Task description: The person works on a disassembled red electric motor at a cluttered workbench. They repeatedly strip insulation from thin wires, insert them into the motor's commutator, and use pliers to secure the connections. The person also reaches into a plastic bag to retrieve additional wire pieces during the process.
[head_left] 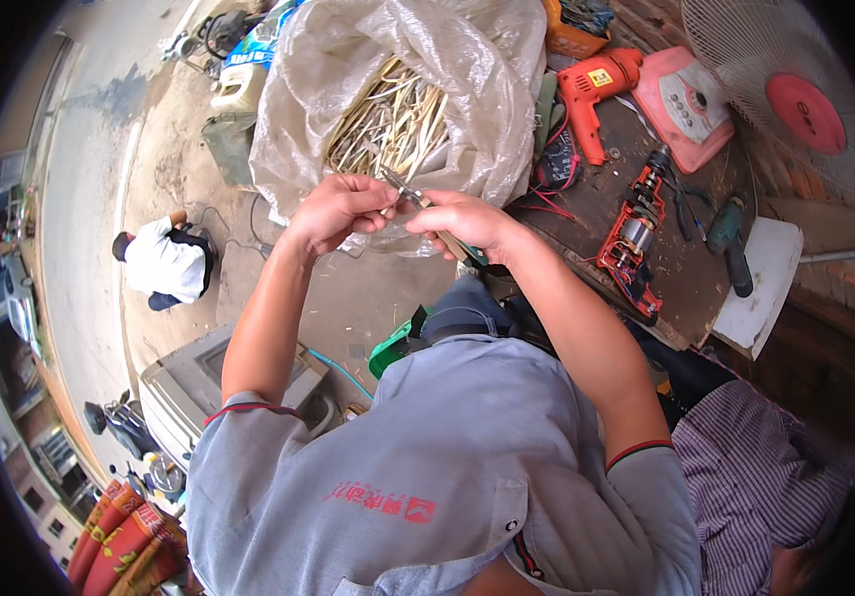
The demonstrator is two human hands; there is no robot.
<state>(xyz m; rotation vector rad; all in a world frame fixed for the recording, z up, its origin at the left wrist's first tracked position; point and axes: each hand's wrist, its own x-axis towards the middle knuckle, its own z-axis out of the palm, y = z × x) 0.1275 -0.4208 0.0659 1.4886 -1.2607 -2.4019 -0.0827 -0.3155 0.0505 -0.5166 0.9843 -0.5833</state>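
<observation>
A big translucent sack (467,89) stands open ahead of the person, stuffed with pale thin strips (393,124) that lie mostly lengthwise, up and away. To its right a dark bench (686,268) carries an orange drill (596,84), a stripped red drill (634,238), a pink box (686,99) and a green tool (730,238); a white fan (795,89) stands behind. Far left, another person in a white shirt (161,263) crouches on the ground.

Both hands meet in front of the sack's mouth. The right hand (472,223) is closed round the green-tipped handles of pliers (418,199), a slim grey metal tool. Its long axis slants from lower right to upper left, nose pointing toward the left hand (338,209). That hand is curled, fingertips pinched at the nose; what they pinch is too small to tell.
</observation>
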